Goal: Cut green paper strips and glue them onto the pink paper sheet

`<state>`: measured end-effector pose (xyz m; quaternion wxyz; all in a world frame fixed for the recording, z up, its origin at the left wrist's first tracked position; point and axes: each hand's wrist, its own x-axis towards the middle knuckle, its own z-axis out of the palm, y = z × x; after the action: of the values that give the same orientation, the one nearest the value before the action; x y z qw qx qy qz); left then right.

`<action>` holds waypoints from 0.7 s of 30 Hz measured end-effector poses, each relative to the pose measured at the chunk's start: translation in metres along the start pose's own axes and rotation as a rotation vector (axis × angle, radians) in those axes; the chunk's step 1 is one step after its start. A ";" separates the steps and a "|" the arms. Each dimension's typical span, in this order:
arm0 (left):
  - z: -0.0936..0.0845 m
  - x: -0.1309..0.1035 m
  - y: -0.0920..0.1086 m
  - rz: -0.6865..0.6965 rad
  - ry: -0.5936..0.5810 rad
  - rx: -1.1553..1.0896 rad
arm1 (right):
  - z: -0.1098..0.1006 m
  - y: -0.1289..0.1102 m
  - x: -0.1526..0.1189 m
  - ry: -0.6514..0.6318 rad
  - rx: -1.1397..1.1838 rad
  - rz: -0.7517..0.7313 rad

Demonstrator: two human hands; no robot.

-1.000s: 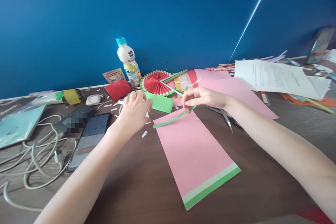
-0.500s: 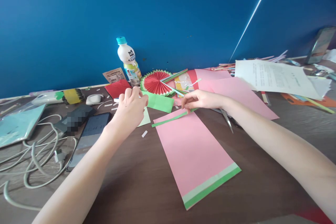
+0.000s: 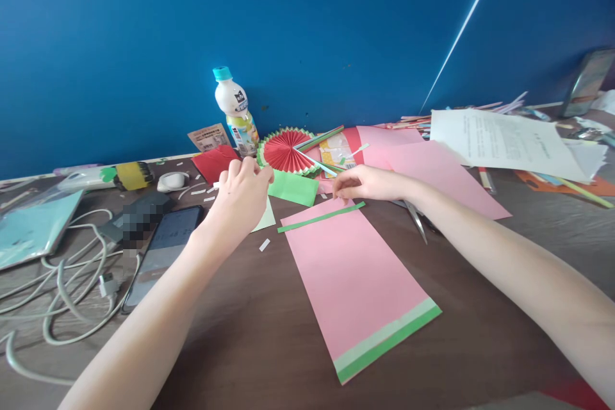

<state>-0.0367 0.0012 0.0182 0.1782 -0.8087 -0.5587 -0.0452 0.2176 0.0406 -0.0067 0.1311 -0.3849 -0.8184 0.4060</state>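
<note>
A pink paper sheet [image 3: 358, 269] lies on the desk, with pale and dark green bands along its near edge. Across its far end rests a thin green paper strip [image 3: 321, 217], its ends sticking out past the sides. Just above that strip is my right hand [image 3: 365, 183], fingers curled together, nothing visible in them. My left hand [image 3: 240, 195] is closed beside a bright green paper piece [image 3: 294, 188] and partly covers a pale green sheet [image 3: 265, 216]. Whatever the left fingers hold is hidden; a bit of white shows at their left.
A red pleated paper fan [image 3: 287, 151] and a bottle [image 3: 237, 112] stand by the blue wall. Scissors [image 3: 416, 221] lie right of the sheet, near more pink paper [image 3: 446, 179]. A phone [image 3: 163, 256] and white cables [image 3: 103, 250] are at left.
My right fingers have come off the green strip, whose right end now shows fully on the pink sheet. My left hand has shifted slightly right.
</note>
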 end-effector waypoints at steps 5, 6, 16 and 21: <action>-0.001 0.001 0.000 -0.007 -0.016 -0.024 | 0.000 0.001 0.000 -0.005 0.007 -0.004; -0.001 0.001 0.000 -0.009 -0.024 -0.037 | 0.000 0.002 0.000 -0.005 0.008 -0.007; -0.015 0.005 0.009 0.004 -0.142 -0.590 | 0.002 0.004 0.002 -0.006 0.046 -0.041; -0.021 0.005 0.012 -0.009 -0.271 -0.875 | 0.006 -0.005 -0.002 -0.020 0.126 -0.081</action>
<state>-0.0213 -0.0054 0.0361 -0.2550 -0.8040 -0.5091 -0.1713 0.2129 0.0343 -0.0060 0.1631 -0.3383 -0.8074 0.4550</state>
